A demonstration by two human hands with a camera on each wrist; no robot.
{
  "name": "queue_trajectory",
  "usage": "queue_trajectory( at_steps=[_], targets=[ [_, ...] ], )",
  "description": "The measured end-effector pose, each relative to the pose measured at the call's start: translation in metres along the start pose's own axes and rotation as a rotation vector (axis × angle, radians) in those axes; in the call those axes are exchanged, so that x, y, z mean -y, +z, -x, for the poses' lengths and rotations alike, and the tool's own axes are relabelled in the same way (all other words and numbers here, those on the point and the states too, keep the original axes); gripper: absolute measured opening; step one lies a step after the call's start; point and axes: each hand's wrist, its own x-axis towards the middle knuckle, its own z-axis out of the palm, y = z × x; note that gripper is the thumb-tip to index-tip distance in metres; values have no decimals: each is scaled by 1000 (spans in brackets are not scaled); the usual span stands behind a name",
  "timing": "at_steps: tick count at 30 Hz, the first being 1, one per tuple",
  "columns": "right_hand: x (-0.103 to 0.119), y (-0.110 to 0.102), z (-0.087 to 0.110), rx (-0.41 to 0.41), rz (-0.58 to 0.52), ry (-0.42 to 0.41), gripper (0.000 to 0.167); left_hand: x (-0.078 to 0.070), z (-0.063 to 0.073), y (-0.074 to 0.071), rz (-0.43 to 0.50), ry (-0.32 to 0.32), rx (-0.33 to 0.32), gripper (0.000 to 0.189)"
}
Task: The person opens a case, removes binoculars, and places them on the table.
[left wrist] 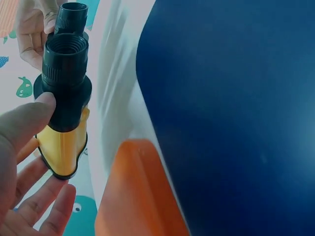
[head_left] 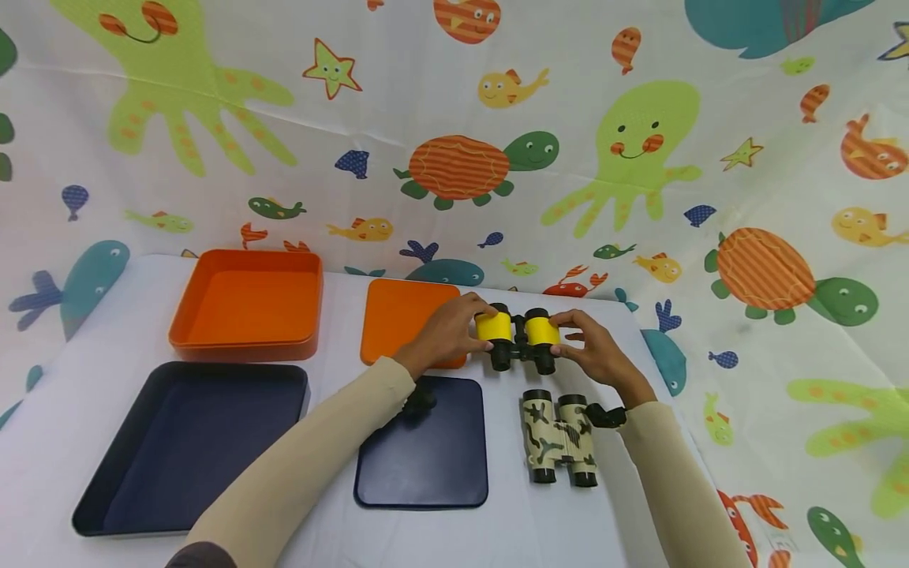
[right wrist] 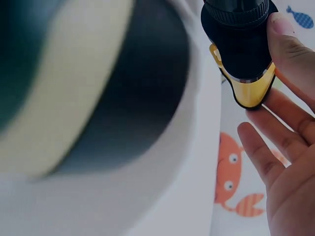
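Observation:
Both hands grip a pair of yellow and black binoculars [head_left: 521, 340] at the back right of the white table. My left hand [head_left: 449, 331] holds the left barrel, its thumb on the black eyepiece end and fingers around the yellow side, as the left wrist view shows. On the opposite barrel, my right hand [head_left: 592, 347] pinches with thumb and fingers. Nearer to me lies a second pair of binoculars [head_left: 577, 438], camouflage patterned, just below the right hand. In the right wrist view the yellow barrel [right wrist: 251, 91] sits between thumb and fingers.
An orange lid [head_left: 389, 315] lies partly under the left hand, with a dark blue lid [head_left: 426, 465] in front of it. To the left stand an orange tray [head_left: 248, 304] and a dark blue tray [head_left: 199, 442]. A sea-animal patterned cloth [head_left: 454, 95] hangs behind the table.

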Motion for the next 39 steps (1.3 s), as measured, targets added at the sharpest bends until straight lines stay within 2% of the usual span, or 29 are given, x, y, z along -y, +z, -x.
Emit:
queue_trajectory(
  at_steps=[11, 18, 25, 34, 39],
  targets=[
    [-16, -5, 2, 5, 25, 23, 52, -2, -16, 20, 9, -48, 4, 61],
    [-23, -7, -4, 10, 51, 73, 53, -3, -25, 29, 34, -71, -18, 59],
    [-28, -8, -11, 15, 68, 120, 52, -5, -32, 35, 33, -116, -29, 59],
    [-31, -6, -17, 16, 50, 119, 51, -5, -36, 38, 39, -145, -61, 58],
    [-31, -8, -16, 13, 73, 136, 52, -7, -37, 40, 0, -130, -50, 60]
  ],
)
